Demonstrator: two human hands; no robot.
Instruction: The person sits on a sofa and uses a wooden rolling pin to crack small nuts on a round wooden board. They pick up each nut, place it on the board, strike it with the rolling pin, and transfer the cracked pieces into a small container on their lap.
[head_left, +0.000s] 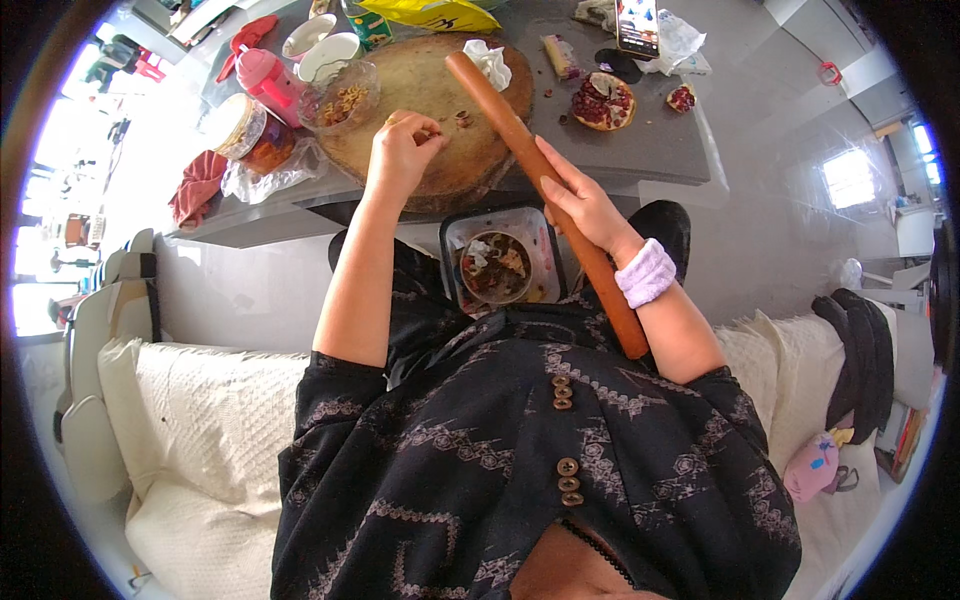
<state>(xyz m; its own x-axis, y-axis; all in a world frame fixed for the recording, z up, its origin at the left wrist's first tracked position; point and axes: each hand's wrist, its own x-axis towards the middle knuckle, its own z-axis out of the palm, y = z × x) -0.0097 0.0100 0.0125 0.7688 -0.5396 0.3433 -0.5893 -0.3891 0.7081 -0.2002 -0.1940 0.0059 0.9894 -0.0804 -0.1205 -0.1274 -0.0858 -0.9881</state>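
My right hand (581, 199) is closed around a long wooden rolling pin (525, 142), which slants from over the round wooden chopping board (442, 176) down towards my right forearm. Above the board's left part, my left hand (409, 142) pinches a small brownish piece (426, 136) between thumb and fingers; its kind is hard to tell. Small shell-like bits (463, 118) lie on the board to the right of that hand. A clear glass bowl (339, 96) with walnut-like pieces stands at the board's left edge. White crumpled tissue (491, 66) rests near the board's far side.
An opened pomegranate (603, 103), a smaller piece (681, 98) and a phone (637, 28) are on the table's right. A pink bottle (268, 82) and a lidded jar (251, 133) stand left. Between my legs is a waste bin (496, 266). A cream-covered sofa (217, 420) is behind.
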